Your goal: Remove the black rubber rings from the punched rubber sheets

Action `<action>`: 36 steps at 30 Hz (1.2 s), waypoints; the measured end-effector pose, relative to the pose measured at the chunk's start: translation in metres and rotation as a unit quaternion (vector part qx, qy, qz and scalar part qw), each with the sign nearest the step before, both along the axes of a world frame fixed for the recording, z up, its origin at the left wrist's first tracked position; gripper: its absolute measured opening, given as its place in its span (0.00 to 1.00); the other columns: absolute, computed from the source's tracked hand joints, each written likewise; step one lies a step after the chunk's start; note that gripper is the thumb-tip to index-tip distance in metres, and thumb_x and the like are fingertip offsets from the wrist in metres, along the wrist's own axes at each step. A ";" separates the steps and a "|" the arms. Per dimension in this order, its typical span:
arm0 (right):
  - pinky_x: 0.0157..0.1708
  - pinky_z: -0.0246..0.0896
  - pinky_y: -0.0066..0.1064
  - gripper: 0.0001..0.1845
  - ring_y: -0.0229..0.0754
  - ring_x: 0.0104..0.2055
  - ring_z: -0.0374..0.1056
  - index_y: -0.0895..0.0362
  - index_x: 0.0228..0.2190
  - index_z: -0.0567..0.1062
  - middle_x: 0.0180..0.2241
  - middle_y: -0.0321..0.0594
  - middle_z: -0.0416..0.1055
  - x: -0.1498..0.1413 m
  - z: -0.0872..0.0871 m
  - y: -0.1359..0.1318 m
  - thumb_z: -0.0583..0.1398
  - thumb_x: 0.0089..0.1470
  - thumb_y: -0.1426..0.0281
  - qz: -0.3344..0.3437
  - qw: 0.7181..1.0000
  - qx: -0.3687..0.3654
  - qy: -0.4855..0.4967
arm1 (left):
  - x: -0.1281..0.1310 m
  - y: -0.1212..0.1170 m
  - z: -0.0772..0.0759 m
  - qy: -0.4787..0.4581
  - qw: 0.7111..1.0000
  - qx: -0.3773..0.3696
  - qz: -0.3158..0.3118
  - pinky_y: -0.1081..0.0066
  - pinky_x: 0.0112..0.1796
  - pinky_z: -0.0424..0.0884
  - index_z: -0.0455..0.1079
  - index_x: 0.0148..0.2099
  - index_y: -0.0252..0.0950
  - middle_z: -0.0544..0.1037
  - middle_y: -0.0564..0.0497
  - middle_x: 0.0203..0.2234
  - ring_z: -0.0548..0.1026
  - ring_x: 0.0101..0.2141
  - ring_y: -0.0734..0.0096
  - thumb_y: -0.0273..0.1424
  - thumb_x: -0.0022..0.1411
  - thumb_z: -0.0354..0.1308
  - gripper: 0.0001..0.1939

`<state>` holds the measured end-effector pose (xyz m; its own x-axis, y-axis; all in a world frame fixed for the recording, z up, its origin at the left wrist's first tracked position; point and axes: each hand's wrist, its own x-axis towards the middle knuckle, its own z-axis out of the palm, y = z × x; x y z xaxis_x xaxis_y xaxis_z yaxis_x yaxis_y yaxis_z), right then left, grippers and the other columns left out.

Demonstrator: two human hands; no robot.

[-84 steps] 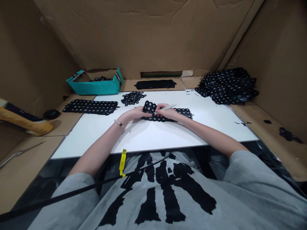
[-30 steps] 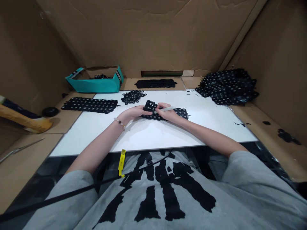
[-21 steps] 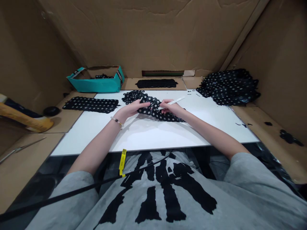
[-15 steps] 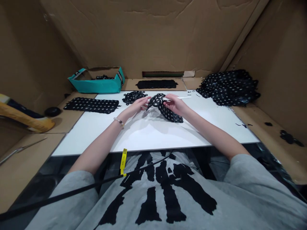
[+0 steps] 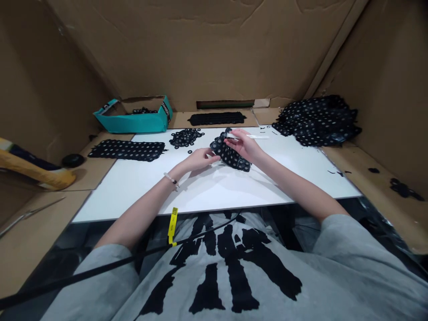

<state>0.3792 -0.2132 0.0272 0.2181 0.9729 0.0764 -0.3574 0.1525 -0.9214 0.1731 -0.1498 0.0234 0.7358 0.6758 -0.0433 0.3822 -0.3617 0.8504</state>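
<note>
A black rubber-looking sheet of joined rings is bent up off the white board, between my hands. My left hand has its thumb and fingertips closed at the sheet's left edge. In my right hand is a slim white pen-like tool; its tip lies over the sheet's upper part and is too small to make out. Left of the sheet sits a pile of loose black rings, with a single ring just in front of it.
A flat ring sheet lies at left and a stack of sheets at the back. A large heap of sheets fills the back right. A teal box holds black pieces. Scissors lie far left. Cardboard walls enclose the board.
My left hand has moved down and slightly right, to the sheet's lower left edge. The sheet is less curled. A single ring now lies in front of the pile.
</note>
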 end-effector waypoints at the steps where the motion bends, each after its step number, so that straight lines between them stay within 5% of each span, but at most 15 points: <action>1: 0.44 0.76 0.32 0.17 0.39 0.39 0.76 0.52 0.30 0.67 0.31 0.34 0.74 -0.001 0.001 -0.001 0.69 0.50 0.61 0.005 1.000 0.002 -0.002 | 0.003 -0.002 -0.005 -0.041 0.999 -0.022 0.021 0.69 0.38 0.69 0.77 0.40 0.34 0.81 0.45 0.37 0.77 0.35 0.62 0.47 0.53 0.69 0.22; 6: 0.36 0.73 0.26 0.18 0.36 0.34 0.75 0.54 0.28 0.66 0.29 0.33 0.73 -0.005 0.003 -0.004 0.69 0.50 0.59 0.023 0.998 -0.004 -0.057 | 0.018 -0.006 -0.023 -0.264 0.931 -0.246 0.052 0.68 0.43 0.72 0.74 0.39 0.33 0.80 0.47 0.34 0.77 0.37 0.69 0.47 0.56 0.69 0.21; 12: 0.24 0.65 0.24 0.18 0.36 0.26 0.73 0.55 0.25 0.68 0.26 0.33 0.71 -0.006 -0.002 0.000 0.69 0.48 0.59 -0.013 0.984 0.005 -0.178 | 0.022 -0.007 -0.024 -0.331 0.876 -0.328 0.124 0.70 0.42 0.72 0.74 0.37 0.33 0.81 0.50 0.31 0.78 0.35 0.71 0.36 0.58 0.70 0.12; 36: 0.24 0.63 0.29 0.11 0.42 0.30 0.73 0.54 0.24 0.70 0.25 0.35 0.71 -0.012 -0.016 -0.003 0.63 0.49 0.60 -0.039 0.964 0.034 -0.262 | 0.022 -0.009 -0.025 -0.338 0.860 -0.362 0.127 0.70 0.39 0.71 0.78 0.34 0.30 0.82 0.46 0.29 0.78 0.32 0.69 0.30 0.55 0.70 0.08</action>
